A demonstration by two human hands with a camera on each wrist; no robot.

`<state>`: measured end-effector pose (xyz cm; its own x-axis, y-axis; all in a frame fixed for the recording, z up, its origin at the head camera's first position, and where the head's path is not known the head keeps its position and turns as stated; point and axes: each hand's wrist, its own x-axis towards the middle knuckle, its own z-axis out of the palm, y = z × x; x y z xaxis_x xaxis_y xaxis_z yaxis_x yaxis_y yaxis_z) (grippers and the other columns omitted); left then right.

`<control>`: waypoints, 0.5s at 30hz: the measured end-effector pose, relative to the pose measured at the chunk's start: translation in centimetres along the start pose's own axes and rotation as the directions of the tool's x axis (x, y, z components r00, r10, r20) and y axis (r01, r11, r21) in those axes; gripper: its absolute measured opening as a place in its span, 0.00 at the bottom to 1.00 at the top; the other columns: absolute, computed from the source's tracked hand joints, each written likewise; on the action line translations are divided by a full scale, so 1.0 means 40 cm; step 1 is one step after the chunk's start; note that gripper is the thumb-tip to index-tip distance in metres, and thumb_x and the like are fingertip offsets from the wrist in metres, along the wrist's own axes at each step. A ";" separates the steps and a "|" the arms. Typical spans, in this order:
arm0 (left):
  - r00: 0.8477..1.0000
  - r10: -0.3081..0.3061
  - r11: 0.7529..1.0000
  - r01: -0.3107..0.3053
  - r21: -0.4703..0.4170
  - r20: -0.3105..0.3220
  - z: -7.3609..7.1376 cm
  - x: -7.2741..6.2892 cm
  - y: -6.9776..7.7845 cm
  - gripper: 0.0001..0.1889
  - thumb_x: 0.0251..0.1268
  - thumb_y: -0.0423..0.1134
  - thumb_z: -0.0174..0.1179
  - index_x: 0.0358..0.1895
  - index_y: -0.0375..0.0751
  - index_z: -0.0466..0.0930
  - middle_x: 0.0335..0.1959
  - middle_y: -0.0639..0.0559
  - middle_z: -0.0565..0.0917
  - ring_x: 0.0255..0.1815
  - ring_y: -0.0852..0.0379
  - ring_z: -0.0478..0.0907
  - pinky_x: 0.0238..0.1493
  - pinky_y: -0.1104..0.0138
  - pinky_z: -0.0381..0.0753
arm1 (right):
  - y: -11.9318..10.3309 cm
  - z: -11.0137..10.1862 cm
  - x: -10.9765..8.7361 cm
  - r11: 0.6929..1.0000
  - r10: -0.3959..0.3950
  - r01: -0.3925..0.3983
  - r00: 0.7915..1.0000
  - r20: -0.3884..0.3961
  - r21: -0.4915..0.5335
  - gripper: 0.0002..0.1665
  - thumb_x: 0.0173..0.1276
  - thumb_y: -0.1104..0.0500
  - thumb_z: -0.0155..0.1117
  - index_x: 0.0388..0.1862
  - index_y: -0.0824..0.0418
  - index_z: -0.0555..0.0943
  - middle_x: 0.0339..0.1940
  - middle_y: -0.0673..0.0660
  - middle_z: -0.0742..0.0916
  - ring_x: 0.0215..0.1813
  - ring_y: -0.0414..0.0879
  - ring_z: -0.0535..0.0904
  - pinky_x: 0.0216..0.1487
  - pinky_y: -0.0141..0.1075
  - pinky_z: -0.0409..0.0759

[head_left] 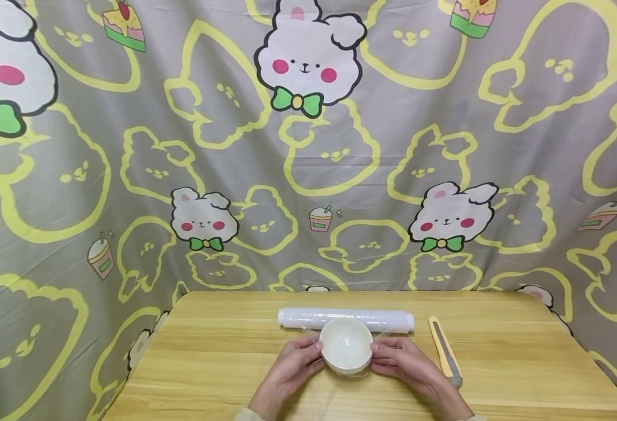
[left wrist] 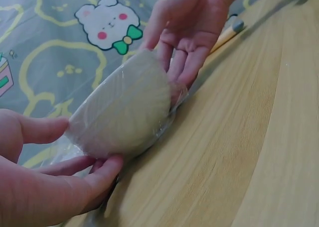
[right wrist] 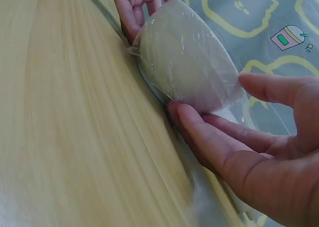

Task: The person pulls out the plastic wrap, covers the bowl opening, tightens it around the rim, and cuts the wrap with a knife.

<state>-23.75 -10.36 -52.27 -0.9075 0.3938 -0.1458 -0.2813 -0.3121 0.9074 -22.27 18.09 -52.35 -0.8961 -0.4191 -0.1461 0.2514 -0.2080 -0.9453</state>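
Note:
A small white bowl (head_left: 346, 345) with clear plastic wrap (right wrist: 199, 72) over it is held between both hands at the near middle of the table. On its left side the left hand (head_left: 296, 362) grips it, thumb at the rim and fingers under the wall. The right hand (head_left: 405, 361) holds the opposite side in the same way. Wrap clings to the bowl's outer wall in both wrist views, with loose crinkled edges sticking out by the fingers. In the head view the bowl's mouth faces up toward the camera, tilted a little.
Just behind the bowl lies a roll of plastic wrap (head_left: 308, 317), left to right across the wooden table (head_left: 208, 351). A yellow and grey utility knife (head_left: 445, 351) rests right of it, near the right forearm. A patterned curtain (head_left: 340, 175) hangs around the table's back and sides.

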 end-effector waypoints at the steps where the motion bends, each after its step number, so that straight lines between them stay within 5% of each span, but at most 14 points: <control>1: 1.000 0.000 1.000 0.000 -0.003 0.000 0.001 0.000 -0.001 0.26 0.75 0.28 0.55 0.68 0.13 0.62 0.63 0.27 0.77 0.64 0.42 0.76 0.69 0.49 0.73 | 0.000 0.001 0.000 1.000 0.000 0.000 1.000 -0.004 -0.002 0.26 0.77 0.60 0.60 0.62 0.82 0.72 0.50 0.63 0.88 0.53 0.50 0.85 0.60 0.44 0.82; 8: 1.000 0.004 0.999 -0.004 -0.032 -0.011 0.006 0.003 -0.007 0.26 0.75 0.29 0.55 0.69 0.15 0.62 0.65 0.27 0.75 0.66 0.42 0.76 0.72 0.46 0.69 | 0.004 0.002 0.002 1.000 0.001 0.000 1.000 -0.025 0.030 0.29 0.77 0.61 0.60 0.65 0.83 0.70 0.54 0.65 0.86 0.56 0.51 0.84 0.63 0.44 0.80; 15: 0.996 0.016 0.999 -0.021 -0.049 -0.092 0.014 -0.003 -0.008 0.26 0.72 0.27 0.59 0.67 0.14 0.65 0.62 0.26 0.77 0.63 0.41 0.78 0.69 0.48 0.73 | 0.008 0.002 0.004 0.998 0.008 -0.006 0.999 -0.035 0.069 0.26 0.76 0.62 0.60 0.64 0.81 0.73 0.54 0.66 0.87 0.55 0.50 0.84 0.62 0.43 0.81</control>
<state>-23.39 -9.83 -52.32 -0.9370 0.3071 -0.1666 -0.2771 -0.3625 0.8899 -22.32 17.88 -52.65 -0.9064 -0.3894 -0.1638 0.2810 -0.2663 -0.9220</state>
